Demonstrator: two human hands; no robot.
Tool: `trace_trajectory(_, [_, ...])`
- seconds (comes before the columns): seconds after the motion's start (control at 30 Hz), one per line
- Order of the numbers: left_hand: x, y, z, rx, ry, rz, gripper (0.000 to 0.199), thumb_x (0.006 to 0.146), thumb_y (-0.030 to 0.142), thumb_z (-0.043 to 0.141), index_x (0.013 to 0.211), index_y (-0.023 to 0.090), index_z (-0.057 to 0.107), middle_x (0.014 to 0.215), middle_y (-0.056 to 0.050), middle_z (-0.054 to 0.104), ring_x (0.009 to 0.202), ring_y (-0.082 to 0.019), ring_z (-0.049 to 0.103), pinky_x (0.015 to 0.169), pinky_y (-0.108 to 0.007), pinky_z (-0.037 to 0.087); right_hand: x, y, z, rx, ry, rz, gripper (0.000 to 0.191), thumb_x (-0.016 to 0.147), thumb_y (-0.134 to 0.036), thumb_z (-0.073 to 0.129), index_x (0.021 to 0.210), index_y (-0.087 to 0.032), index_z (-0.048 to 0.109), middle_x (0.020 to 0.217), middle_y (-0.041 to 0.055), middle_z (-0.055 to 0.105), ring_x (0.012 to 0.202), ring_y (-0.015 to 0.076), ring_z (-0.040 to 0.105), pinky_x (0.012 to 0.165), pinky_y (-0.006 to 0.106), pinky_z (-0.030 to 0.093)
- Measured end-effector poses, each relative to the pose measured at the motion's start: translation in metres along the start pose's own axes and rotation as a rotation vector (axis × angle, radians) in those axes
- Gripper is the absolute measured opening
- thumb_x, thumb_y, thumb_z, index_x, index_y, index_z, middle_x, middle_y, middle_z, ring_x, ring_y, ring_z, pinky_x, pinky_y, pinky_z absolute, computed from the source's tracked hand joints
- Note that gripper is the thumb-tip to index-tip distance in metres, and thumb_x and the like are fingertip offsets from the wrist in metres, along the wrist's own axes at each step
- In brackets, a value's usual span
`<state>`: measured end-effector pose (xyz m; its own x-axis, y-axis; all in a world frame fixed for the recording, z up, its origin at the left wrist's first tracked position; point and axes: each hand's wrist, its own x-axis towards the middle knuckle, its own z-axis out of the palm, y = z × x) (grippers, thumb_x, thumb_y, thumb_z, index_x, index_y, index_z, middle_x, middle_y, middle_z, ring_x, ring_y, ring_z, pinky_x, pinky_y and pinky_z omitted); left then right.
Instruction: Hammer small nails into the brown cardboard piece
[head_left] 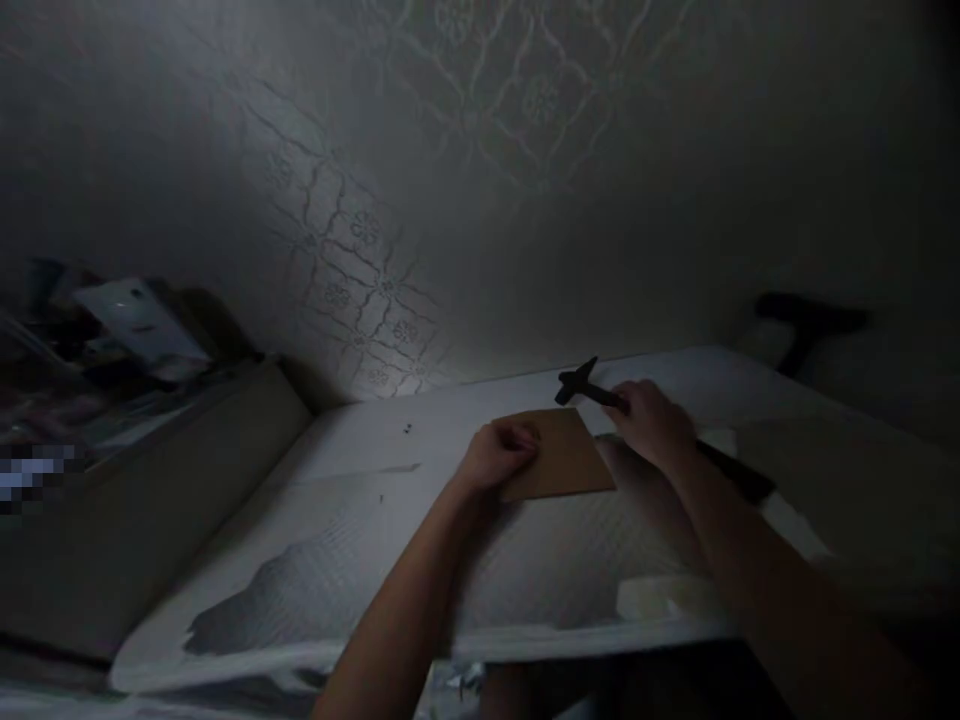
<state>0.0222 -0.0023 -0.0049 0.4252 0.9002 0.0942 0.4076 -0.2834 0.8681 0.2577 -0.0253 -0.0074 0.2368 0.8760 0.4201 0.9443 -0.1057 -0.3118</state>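
Observation:
My right hand is wrapped round the handle of a dark hammer. The hammer's head is raised over the far right edge of a square brown board, not touching it as far as I can see. My left hand lies on the left part of this board. Its thumb and fingers are pinched together near the board's surface; whatever is between them is too dark and small to make out.
The white table has a worn grey patch at its front. A few tiny dark bits lie left of the board. A pale block sits at the front edge. Cluttered items stand on a cabinet at left. A patterned wall rises behind.

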Motion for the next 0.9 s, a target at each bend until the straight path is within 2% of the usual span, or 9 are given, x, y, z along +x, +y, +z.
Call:
trace_trajectory(0.13, [0.001, -0.003, 0.0, -0.022, -0.024, 0.037, 0.015, 0.066, 0.01, 0.065, 0.08, 0.012, 0.063, 0.079, -0.005, 0.067, 0.072, -0.014, 0.062, 0.068, -0.023, 0.048, -0.002, -0.005, -0.003, 0.098, 0.063, -0.129, 0.021, 0.081, -0.031, 0.055, 0.101, -0.024, 0.057, 0.1, 0.0047, 0.062, 0.082, 0.0209, 0.061, 0.062, 0.028, 0.041])
trace_trajectory(0.27, [0.001, -0.005, -0.001, -0.013, -0.028, 0.05, 0.016, 0.065, 0.008, 0.064, 0.08, 0.012, 0.062, 0.08, -0.005, 0.067, 0.073, -0.014, 0.062, 0.069, -0.023, 0.048, -0.004, -0.009, -0.008, 0.176, 0.051, -0.218, 0.021, 0.08, -0.03, 0.056, 0.1, -0.028, 0.056, 0.09, -0.0007, 0.067, 0.078, 0.0205, 0.062, 0.058, 0.026, 0.039])
trace_trajectory(0.37, [0.001, -0.004, 0.0, -0.017, -0.037, 0.039, 0.021, 0.062, 0.008, 0.065, 0.083, 0.012, 0.061, 0.079, -0.004, 0.067, 0.073, -0.014, 0.062, 0.07, -0.024, 0.048, -0.004, -0.01, -0.011, 0.253, 0.041, -0.258, 0.023, 0.078, -0.027, 0.058, 0.101, -0.029, 0.056, 0.09, -0.0027, 0.068, 0.079, 0.0192, 0.063, 0.059, 0.025, 0.04])
trace_trajectory(0.67, [0.0, -0.003, 0.002, 0.056, 0.014, 0.054, 0.017, 0.064, 0.013, 0.065, 0.079, 0.014, 0.058, 0.074, -0.001, 0.066, 0.069, -0.012, 0.06, 0.065, -0.02, 0.045, -0.005, -0.014, -0.015, 0.364, -0.011, -0.392, 0.026, 0.077, -0.023, 0.058, 0.101, -0.027, 0.065, 0.102, -0.0002, 0.068, 0.092, 0.0196, 0.062, 0.078, 0.027, 0.046])
trace_trajectory(0.8, [-0.001, -0.001, 0.001, 0.071, 0.009, 0.055, 0.016, 0.064, 0.013, 0.064, 0.077, 0.015, 0.056, 0.073, -0.001, 0.065, 0.069, -0.012, 0.06, 0.063, -0.02, 0.044, -0.006, -0.017, -0.02, 0.384, -0.037, -0.409, 0.027, 0.077, -0.022, 0.058, 0.102, -0.025, 0.066, 0.105, 0.0011, 0.066, 0.095, 0.0192, 0.061, 0.08, 0.026, 0.045])
trace_trajectory(0.9, [-0.002, 0.001, 0.0, 0.103, 0.018, 0.048, 0.019, 0.063, 0.012, 0.064, 0.081, 0.015, 0.058, 0.075, 0.0, 0.065, 0.07, -0.012, 0.06, 0.062, -0.019, 0.043, -0.008, -0.018, -0.023, 0.323, -0.105, -0.437, 0.03, 0.076, -0.019, 0.056, 0.102, -0.027, 0.067, 0.102, 0.0005, 0.067, 0.093, 0.0198, 0.061, 0.078, 0.027, 0.046])
